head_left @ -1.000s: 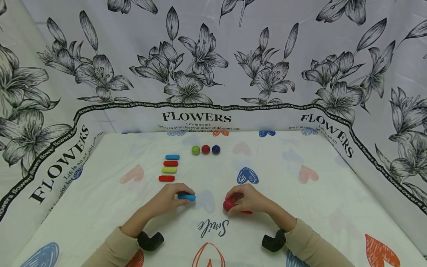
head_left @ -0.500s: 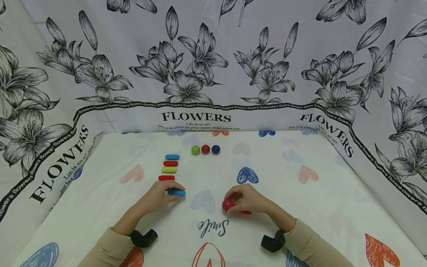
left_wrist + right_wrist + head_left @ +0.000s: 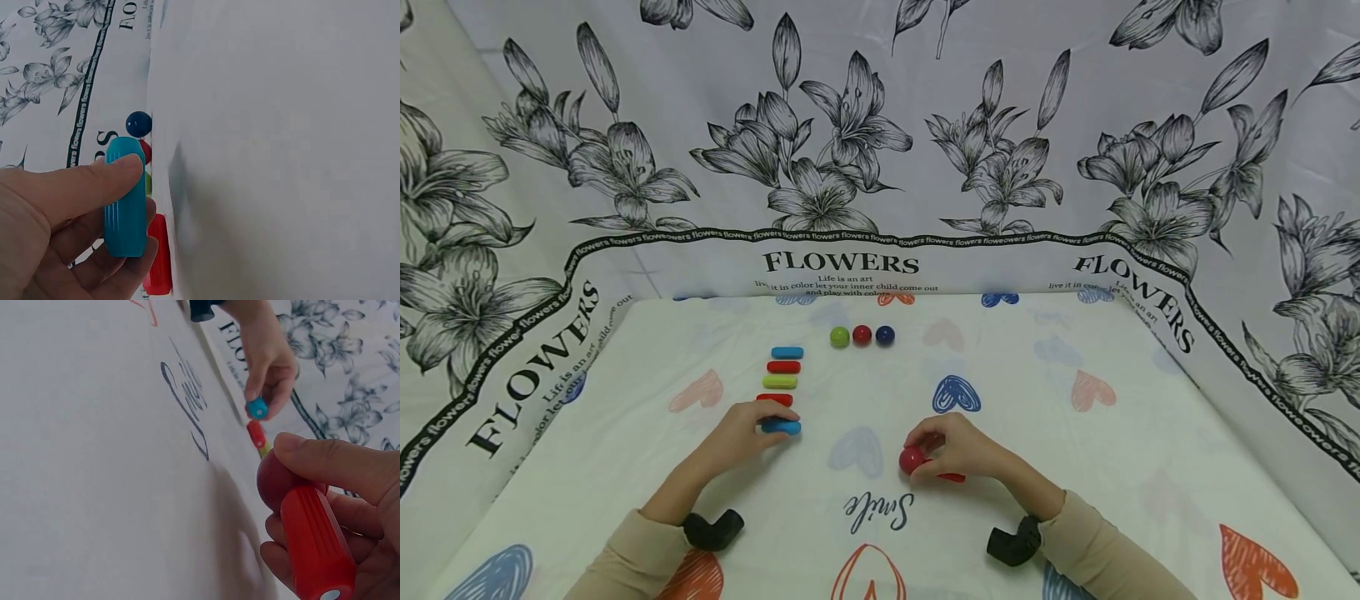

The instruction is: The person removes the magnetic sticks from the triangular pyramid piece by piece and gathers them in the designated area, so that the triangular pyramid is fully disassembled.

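My left hand (image 3: pixel 733 435) pinches a blue magnetic rod (image 3: pixel 784 427) between thumb and fingers, just in front of the nearest red rod (image 3: pixel 777 399). In the left wrist view the thumb lies across the ribbed blue rod (image 3: pixel 125 206). Farther right, my right hand (image 3: pixel 961 448) holds a red ball (image 3: pixel 912 460) together with a red rod (image 3: pixel 953 477). The right wrist view shows the thumb on the red ball (image 3: pixel 276 481) and the red rod (image 3: pixel 317 544) below it, touching it, with a pale disc in its near end.
Behind the left hand, a yellow-green rod (image 3: pixel 780 382), another red rod (image 3: pixel 784 367) and a blue rod (image 3: pixel 787 352) lie in a column. Green (image 3: pixel 839 337), red (image 3: pixel 862 335) and dark blue (image 3: pixel 885 336) balls form a row farther back. A flower-printed curtain (image 3: pixel 880 150) backs the table.
My left hand has moved left and slightly away from me with the blue rod, nearing the column of rods. The right hand has stayed almost still, keeping the red ball and rod.
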`<state>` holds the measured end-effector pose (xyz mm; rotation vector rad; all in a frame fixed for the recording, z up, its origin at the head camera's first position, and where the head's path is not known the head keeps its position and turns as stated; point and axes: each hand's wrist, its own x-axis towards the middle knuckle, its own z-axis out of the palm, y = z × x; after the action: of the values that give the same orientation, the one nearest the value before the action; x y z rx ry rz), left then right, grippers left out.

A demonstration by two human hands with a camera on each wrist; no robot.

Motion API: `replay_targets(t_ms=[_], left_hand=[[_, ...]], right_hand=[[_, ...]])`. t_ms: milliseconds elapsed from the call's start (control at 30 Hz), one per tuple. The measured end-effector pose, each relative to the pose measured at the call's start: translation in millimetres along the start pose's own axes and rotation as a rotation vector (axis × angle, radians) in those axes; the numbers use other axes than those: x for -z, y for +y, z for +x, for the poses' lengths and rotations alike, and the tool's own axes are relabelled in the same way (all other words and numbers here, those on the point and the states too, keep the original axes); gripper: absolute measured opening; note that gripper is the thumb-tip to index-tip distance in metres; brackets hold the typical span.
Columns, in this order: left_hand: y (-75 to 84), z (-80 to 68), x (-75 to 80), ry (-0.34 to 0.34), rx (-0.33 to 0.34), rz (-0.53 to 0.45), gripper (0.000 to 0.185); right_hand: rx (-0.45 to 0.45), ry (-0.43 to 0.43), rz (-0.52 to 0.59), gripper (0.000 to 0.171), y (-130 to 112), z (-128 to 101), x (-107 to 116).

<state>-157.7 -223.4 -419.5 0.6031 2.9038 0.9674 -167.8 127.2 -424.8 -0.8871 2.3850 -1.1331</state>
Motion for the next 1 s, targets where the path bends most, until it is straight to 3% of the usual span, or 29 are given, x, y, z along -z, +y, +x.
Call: replay_targets(t_ms=[300,1000], left_hand=[[-6.7,-0.2,2.7,-0.018,0.104,0.007,0.023],[-17.5,1.6,6.3,0.03,0.13,0.039,0.025]], right_hand=[[-0.014,-0.004,0.01,0.034,0,0,0],[-0.003,-0.004,-0.013,0.034,-2,-1,0]])
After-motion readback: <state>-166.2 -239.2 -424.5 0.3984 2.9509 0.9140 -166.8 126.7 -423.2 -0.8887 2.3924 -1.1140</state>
